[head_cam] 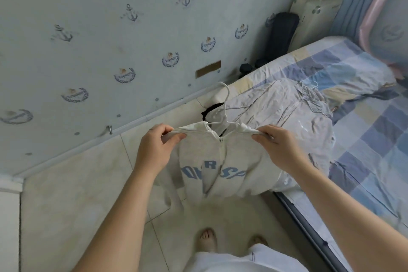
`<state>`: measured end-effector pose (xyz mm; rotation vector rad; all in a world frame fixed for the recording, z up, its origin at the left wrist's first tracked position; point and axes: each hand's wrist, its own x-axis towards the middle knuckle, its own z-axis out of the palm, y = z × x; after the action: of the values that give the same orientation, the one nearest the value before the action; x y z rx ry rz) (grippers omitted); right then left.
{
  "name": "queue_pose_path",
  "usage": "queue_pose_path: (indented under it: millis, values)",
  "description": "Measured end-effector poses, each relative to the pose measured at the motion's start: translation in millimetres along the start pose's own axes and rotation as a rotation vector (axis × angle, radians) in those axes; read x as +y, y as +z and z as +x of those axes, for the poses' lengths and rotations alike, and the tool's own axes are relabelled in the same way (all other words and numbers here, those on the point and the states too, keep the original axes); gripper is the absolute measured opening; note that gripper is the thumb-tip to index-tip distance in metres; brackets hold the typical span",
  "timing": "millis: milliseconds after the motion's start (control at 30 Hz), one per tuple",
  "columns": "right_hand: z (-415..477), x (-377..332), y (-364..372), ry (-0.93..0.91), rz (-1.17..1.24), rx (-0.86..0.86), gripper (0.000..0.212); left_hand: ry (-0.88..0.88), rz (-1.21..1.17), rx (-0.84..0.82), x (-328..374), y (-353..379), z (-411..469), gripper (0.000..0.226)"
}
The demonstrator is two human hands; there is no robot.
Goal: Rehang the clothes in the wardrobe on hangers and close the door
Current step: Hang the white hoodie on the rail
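Left hand [154,146], right hand [278,146] on hoodie [220,161] shoulders; hanger [225,104] inside, bed [375,130] behind

I see a sweatshirt [220,161] of soft, thick grey cloth, not shiny at all. Its hanger [225,104] looks like smooth white plastic. The bed sheet [364,150] is thin, crinkly cloth. The floor tiles [77,183] look hard and smooth, a little shiny. The wallpaper [88,28] looks dull.

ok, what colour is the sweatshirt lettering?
Light blue lettering on the pale grey sweatshirt; head view.
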<state>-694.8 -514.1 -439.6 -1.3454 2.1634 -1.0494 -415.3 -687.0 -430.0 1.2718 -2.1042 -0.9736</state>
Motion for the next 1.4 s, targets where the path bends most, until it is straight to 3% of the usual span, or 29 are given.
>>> queue_pose_path:
  millis: [67,367,633,733,967,1400]
  values:
    - [-17.0,-9.0,8.0,-0.018,-0.028,-0.034,0.007,-0.02,0.009,0.038,-6.4,-12.7,-27.7,0.019]
    - [-122.2,-43.7,13.5,-0.215,-0.003,-0.104,0.008,-0.078,0.016,0.246,-6.4,-44.6,-197.0,0.022]
    - [-232.0,-74.4,-25.0,-0.412,0.053,-0.136,0.021,-0.045,0.04,0.422,34.9,-61.4,-351.6,0.025]
    - [-258.8,-95.6,-44.8,-0.471,0.059,-0.127,0.009,-0.022,0.052,0.479,60.4,-74.6,-393.9,0.027]
    - [-313.1,-171.0,-94.8,-0.675,0.081,-0.017,0.006,0.075,0.114,0.641,123.4,-129.4,-469.7,0.025]
    - [-403.2,-351.9,-158.4,-1.026,0.175,0.038,0.017,0.346,0.312,1.013,223.4,-284.1,-606.2,0.019]
